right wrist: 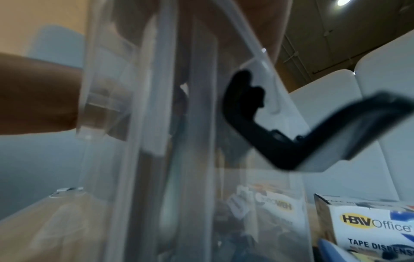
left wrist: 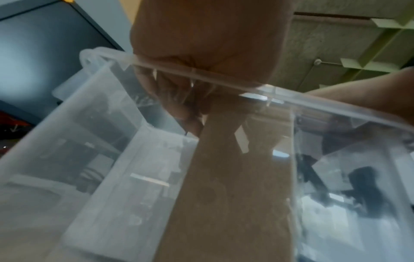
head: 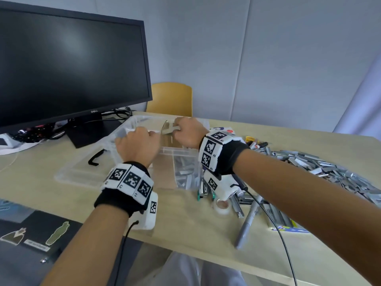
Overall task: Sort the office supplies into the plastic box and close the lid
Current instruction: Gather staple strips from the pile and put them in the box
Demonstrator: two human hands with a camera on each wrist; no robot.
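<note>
From the head view, markers (head: 250, 218) and a heap of staple strips (head: 321, 166) lie on the near right of the table (head: 185, 221), with the clear plastic box (head: 132, 122) beyond at its middle. Only the left wrist view shows the left hand (left wrist: 201, 58) curled over the box rim, fingers inside. Farther back, the right hand (head: 187, 131) pinches a grey divider piece (head: 168, 129) above the box; the right wrist view alone shows a black latch (right wrist: 257, 124).

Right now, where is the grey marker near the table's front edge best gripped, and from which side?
Judging by its pose, take the grey marker around mid-barrel, from above. It lies flat and bare there, while its far end runs in among the other pens beside the tape roll.
</note>
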